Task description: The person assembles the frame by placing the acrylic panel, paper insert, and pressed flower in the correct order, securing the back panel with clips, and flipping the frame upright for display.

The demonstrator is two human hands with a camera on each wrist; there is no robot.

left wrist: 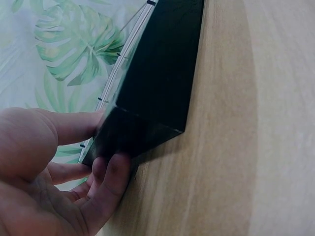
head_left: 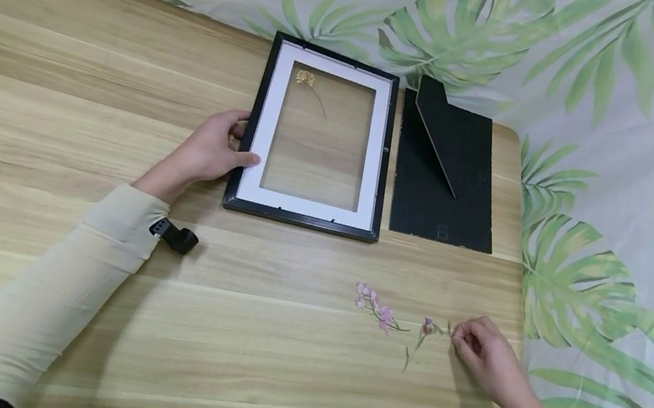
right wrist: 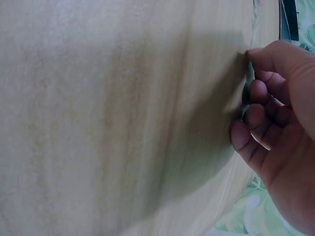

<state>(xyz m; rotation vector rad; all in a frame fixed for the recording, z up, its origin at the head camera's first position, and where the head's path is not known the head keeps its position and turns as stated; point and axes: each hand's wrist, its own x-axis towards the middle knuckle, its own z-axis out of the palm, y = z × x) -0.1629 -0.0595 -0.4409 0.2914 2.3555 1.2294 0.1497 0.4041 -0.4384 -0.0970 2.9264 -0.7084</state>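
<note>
One frame [head_left: 375,155], left hand [head_left: 211,146] gripping; one purple sprig [head_left: 427,327], right hand [head_left: 488,356] pinching

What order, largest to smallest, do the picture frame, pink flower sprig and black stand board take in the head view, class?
1. Picture frame
2. Black stand board, somewhat narrower than the frame
3. Pink flower sprig, by far the smallest
</note>
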